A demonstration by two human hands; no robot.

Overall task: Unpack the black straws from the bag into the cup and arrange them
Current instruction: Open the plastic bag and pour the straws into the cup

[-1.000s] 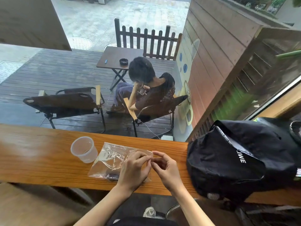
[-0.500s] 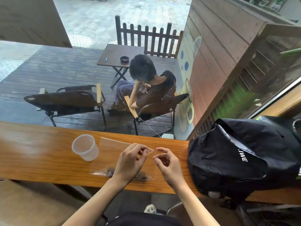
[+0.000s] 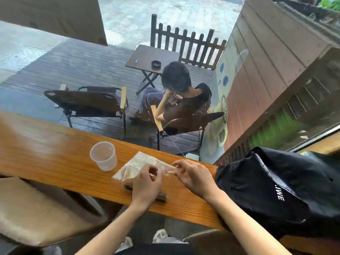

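A clear plastic bag (image 3: 135, 165) lies on the wooden counter (image 3: 55, 153), its right end raised. My left hand (image 3: 147, 183) pinches the bag's top edge from the near side. My right hand (image 3: 195, 176) pinches the same edge just to the right. Dark straws (image 3: 161, 196) show at the bag's lower end, mostly hidden under my left hand. An empty clear plastic cup (image 3: 104, 156) stands upright on the counter to the left of the bag, apart from it.
A black backpack (image 3: 279, 188) sits on the counter close to my right hand. Beyond the counter's far edge is a lower deck with folding chairs (image 3: 88, 102), a small table (image 3: 152, 56) and a seated person (image 3: 176, 100).
The camera view has tilted and shifted. Both hands stay pinched on the bag's edge, and the bag's opening end has lifted and crumpled toward the right.
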